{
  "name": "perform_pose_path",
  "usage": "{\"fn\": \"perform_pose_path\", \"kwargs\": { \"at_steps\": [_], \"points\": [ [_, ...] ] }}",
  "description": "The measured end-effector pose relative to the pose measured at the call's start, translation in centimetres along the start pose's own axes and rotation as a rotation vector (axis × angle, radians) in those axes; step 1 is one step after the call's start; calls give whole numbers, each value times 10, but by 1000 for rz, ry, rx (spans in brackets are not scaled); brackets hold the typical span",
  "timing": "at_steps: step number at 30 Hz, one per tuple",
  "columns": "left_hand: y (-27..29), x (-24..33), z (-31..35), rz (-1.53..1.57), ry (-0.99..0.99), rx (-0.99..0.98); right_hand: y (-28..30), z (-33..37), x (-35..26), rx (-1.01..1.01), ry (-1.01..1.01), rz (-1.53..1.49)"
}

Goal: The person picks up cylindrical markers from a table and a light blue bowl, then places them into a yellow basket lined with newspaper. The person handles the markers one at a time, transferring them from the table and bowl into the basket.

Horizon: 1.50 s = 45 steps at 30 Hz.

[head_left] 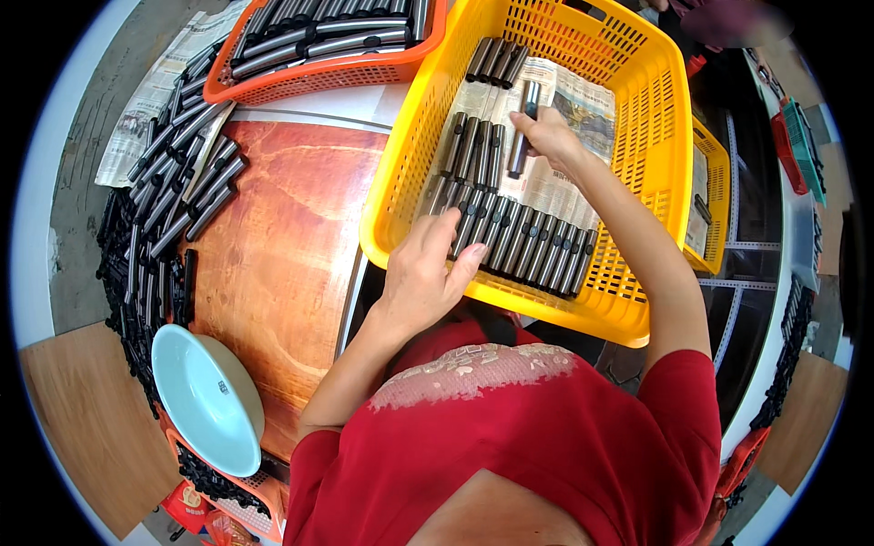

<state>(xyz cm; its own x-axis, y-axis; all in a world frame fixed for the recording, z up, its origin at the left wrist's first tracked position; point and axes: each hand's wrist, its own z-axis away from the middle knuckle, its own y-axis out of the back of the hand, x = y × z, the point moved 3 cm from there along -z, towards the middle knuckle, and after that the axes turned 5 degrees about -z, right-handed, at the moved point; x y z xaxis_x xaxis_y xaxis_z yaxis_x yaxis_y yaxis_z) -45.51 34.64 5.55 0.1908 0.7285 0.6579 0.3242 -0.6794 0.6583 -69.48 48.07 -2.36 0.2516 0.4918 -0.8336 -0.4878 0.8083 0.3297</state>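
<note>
My right hand (553,138) grips a metal tube (518,160) with black ends, held upright over the yellow plastic basket (672,118). Inside, newspaper (590,116) lines the bottom. A long row of similar tubes (537,244) lies side by side along the near wall, with a shorter row (472,150) behind it and a small group (496,62) at the far left. My left hand (421,273) is at the basket's near left side, thumb and fingers apart, close to the near row. Whether its fingertips touch a tube is hard to make out.
An orange basket (300,80) full of tubes stands at the far left. Loose tubes (173,173) pile up beside the reddish wooden board (282,246). A pale blue basin (205,400) sits at the near left. Another yellow basket (717,187) is at the right.
</note>
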Motion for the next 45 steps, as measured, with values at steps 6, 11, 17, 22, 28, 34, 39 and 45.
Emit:
{"fn": "perform_pose_path", "kwargs": {
  "at_steps": [6, 11, 17, 22, 28, 34, 39, 45],
  "points": [
    [6, -2, 0, 182, 72, -18, -15, -75, 107, 117, -170, 182],
    [6, -4, -1, 246, 123, -16, -42, -77, 110, 50, -233, 274],
    [2, -4, -3, 255, 106, -27, -42, -94, 135, 245, -4, 530],
    [2, -4, -3, 258, 103, -21, -52, -97, 152, 263, -51, 273],
    [3, -3, -2, 261, 119, -42, -62, -89, 149, 278, -51, 231],
    [4, -4, 1, 262, 102, -50, -53, -79, 147, 164, 11, 430],
    [14, 2, 2, 323, 140, -20, -51, -71, 144, 18, 128, 602],
    [77, 25, -15, 387, 55, 217, -27, -60, 108, -120, 180, 775]
  ]
}}
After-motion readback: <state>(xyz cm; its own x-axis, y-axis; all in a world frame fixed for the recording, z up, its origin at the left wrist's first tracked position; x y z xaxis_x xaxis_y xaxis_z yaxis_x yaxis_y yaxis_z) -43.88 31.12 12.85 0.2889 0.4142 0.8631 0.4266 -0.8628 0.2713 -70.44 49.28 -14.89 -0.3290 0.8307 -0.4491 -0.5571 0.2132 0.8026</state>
